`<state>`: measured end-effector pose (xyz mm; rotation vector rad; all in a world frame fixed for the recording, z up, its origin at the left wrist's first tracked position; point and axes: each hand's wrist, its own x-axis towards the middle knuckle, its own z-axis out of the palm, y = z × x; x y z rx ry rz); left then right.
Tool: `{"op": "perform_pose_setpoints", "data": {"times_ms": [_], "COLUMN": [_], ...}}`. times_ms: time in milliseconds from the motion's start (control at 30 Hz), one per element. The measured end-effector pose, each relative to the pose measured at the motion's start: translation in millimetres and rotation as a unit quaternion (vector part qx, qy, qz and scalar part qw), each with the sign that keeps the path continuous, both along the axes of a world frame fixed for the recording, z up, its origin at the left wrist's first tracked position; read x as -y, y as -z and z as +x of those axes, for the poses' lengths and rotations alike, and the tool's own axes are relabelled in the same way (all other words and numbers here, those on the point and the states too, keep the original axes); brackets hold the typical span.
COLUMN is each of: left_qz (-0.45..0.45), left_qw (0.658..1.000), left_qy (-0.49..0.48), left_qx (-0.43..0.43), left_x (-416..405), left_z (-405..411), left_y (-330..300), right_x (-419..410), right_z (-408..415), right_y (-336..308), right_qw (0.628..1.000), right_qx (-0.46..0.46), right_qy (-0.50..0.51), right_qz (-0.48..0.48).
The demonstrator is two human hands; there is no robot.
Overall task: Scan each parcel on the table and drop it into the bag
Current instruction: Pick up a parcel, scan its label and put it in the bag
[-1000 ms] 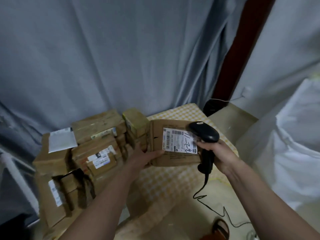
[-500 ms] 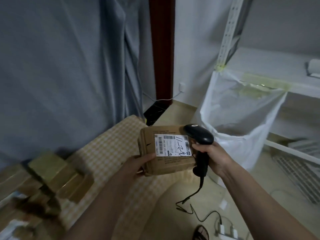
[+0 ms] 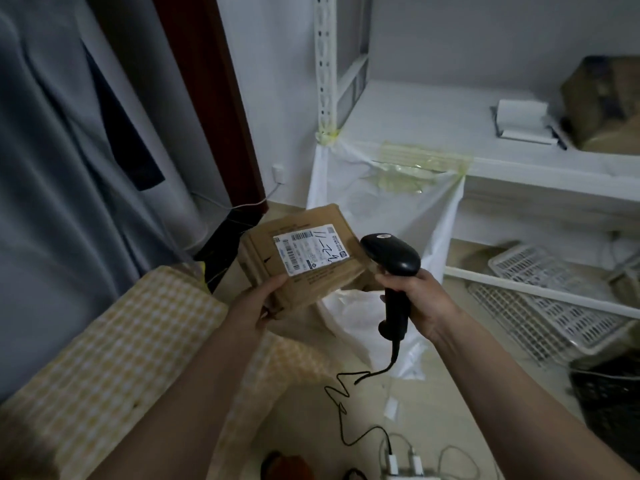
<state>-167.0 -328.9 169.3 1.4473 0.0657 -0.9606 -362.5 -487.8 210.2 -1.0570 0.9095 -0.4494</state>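
My left hand (image 3: 254, 306) grips the near left corner of a brown cardboard parcel (image 3: 273, 271) with a white barcode label (image 3: 310, 252) facing up. The parcel hangs tilted in the air, just in front of the white plastic bag (image 3: 391, 209), which is taped open to a white shelf. My right hand (image 3: 420, 299) holds a black barcode scanner (image 3: 391, 259) by its handle, its head right beside the parcel's right edge. The scanner's cable trails down to the floor. The table with its yellow checked cloth (image 3: 114, 358) lies at the lower left.
A white metal shelf unit (image 3: 450, 133) stands behind the bag, bearing a paper roll (image 3: 521, 121) and a brown box (image 3: 602, 102). White plastic baskets (image 3: 540, 299) lie under it. A power strip with plugs (image 3: 405, 469) sits on the floor. Grey curtains hang at the left.
I have turned right, away from the parcel stack, which has left the view. The parcel and scanner have moved over toward the white bag, and the parcel has tilted.
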Motion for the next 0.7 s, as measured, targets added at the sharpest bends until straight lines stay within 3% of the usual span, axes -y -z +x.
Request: {"op": "perform_pose_setpoints", "data": {"times_ms": [400, 567, 700], "left_qz": [0.072, 0.137, 0.218], "left_qw": [0.983, 0.945, 0.887], "left_qy": [0.106, 0.158, 0.232], "left_qx": [0.129, 0.25, 0.335], "left_x": [184.6, 260.8, 306.5], "left_z": [57.9, 85.5, 104.7], "left_y": [49.6, 76.7, 113.5], "right_x": [113.7, 156.7, 182.1], "right_z": [19.0, 52.7, 78.0], "right_y": [19.0, 40.2, 62.8], "right_qw": [0.993, 0.989, 0.985], "right_qx": [0.038, 0.019, -0.012], "right_qy": [0.084, 0.1, 0.115], "right_qz": [0.076, 0.107, 0.124]}}
